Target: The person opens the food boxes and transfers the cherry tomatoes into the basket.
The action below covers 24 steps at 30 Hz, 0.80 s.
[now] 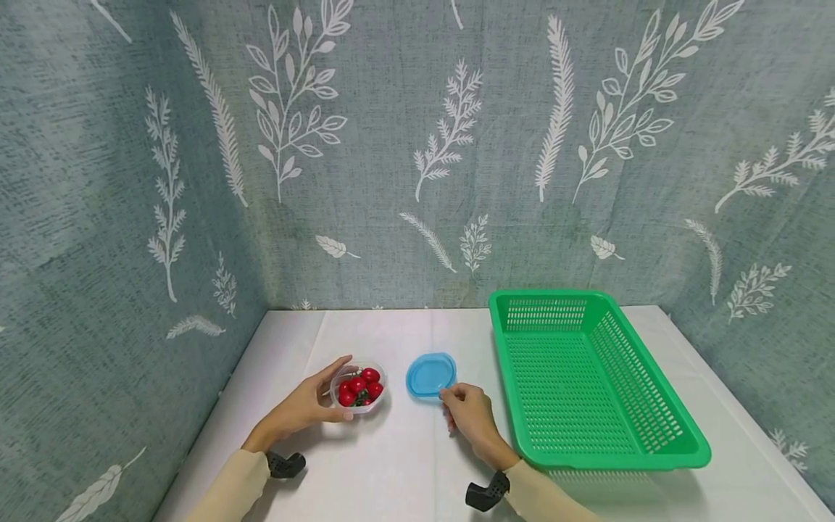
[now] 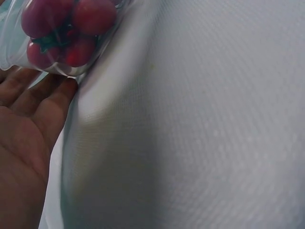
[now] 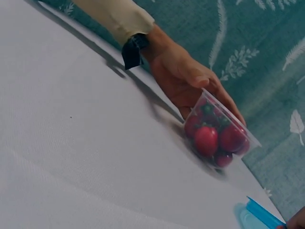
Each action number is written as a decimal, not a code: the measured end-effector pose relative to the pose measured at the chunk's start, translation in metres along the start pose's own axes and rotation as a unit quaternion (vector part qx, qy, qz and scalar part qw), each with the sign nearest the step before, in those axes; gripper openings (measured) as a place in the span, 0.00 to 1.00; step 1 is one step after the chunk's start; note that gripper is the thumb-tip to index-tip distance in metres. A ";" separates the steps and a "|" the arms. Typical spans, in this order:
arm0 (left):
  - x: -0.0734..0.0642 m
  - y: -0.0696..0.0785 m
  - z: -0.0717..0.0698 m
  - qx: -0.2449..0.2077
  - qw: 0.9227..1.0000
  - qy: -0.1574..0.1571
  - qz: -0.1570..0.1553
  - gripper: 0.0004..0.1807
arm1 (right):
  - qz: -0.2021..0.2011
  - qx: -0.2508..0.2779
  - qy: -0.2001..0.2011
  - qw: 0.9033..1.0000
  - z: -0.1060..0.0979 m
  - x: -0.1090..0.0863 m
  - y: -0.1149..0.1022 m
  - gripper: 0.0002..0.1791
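A small clear plastic container (image 1: 385, 382) with red cherry tomatoes (image 1: 356, 385) inside stands on the left part of the white table. My left hand (image 1: 303, 406) holds it from the left side, thumb at the near rim and fingers round the far side. In the right wrist view the thumb lies at the top rim of the container and the tomatoes (image 3: 206, 140) show through its wall. To the right is a blue lid (image 1: 432, 374), whose near right edge my right hand (image 1: 471, 417) pinches between thumb and fingers. The lid (image 3: 265, 214) looks tilted in the right wrist view.
A large green plastic basket (image 1: 659, 362) with slotted walls stands on the right side of the table, close beside my right hand. Patterned grey-green cloth (image 1: 391, 145) hangs behind and at both sides of the white tabletop (image 1: 391, 464).
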<state>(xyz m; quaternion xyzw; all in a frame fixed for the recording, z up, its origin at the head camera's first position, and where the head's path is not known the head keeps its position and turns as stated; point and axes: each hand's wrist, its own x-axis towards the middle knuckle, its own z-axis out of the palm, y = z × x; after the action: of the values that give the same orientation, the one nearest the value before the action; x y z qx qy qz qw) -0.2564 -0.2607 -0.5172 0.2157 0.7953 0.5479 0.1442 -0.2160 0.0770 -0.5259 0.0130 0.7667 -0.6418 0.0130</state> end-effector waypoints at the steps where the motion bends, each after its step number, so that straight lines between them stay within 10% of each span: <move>1: 0.000 -0.001 0.000 -0.001 1.000 0.000 0.000 0.59 | 0.003 -0.001 0.000 1.000 -0.001 0.000 0.000 0.14; 24: 0.000 -0.002 0.002 0.002 1.000 0.009 0.008 0.60 | 0.016 -0.018 0.032 0.999 -0.012 -0.002 0.004 0.13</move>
<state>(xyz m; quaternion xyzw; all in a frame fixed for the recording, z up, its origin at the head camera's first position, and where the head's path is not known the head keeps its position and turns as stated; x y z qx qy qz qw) -0.2560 -0.2592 -0.5201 0.2175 0.7959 0.5494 0.1320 -0.2136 0.0898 -0.5279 0.0452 0.7776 -0.6271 -0.0011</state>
